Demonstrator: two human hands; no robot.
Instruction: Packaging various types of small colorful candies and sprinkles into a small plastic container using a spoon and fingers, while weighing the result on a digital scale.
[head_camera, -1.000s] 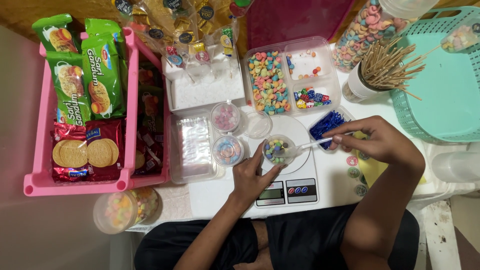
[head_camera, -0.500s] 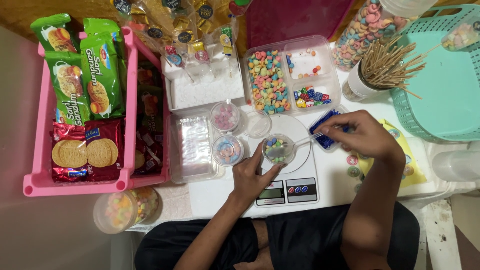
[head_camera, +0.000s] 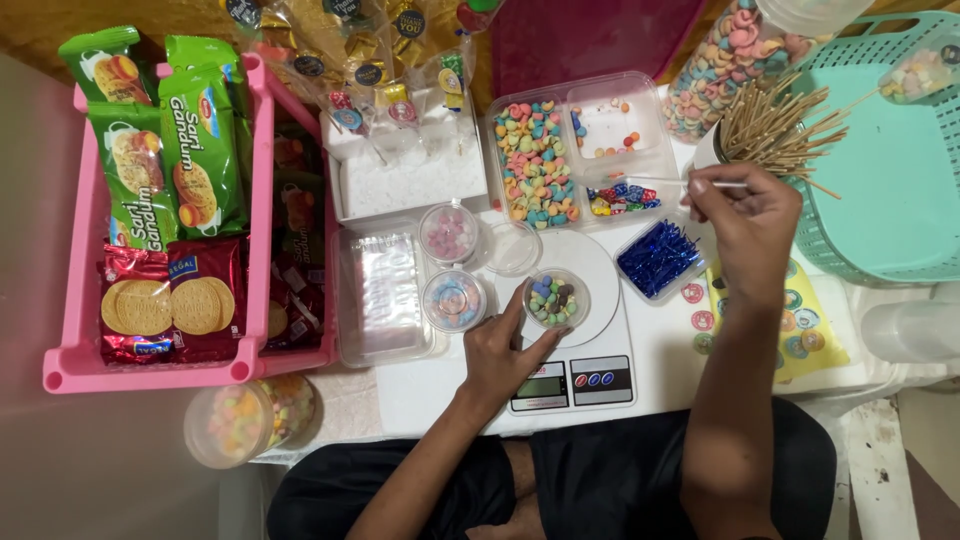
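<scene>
A small clear round cup (head_camera: 556, 297) of coloured sweets stands on the white plate of a kitchen scale (head_camera: 590, 345). My left hand (head_camera: 505, 350) rests against the cup's near side, thumb and fingers apart around it. My right hand (head_camera: 745, 215) is raised at the right, pinching a thin clear spoon (head_camera: 650, 181) whose tip reaches over a divided clear tray (head_camera: 590, 150) of coloured sweets. A small clear box of blue twist ties (head_camera: 657, 258) lies just below that hand.
A pink basket (head_camera: 75, 290) of biscuit packs sits at the left. Two lidded sweet cups (head_camera: 452, 300), a clear box (head_camera: 385, 295), a cup of wooden skewers (head_camera: 775, 125), a teal basket (head_camera: 890, 160), a sticker sheet (head_camera: 800, 325) and a cereal jar (head_camera: 735, 55) surround the scale.
My right hand lifted the spoon away from the cup on the scale and moved up and right, toward the divided tray. My left hand stayed by the cup.
</scene>
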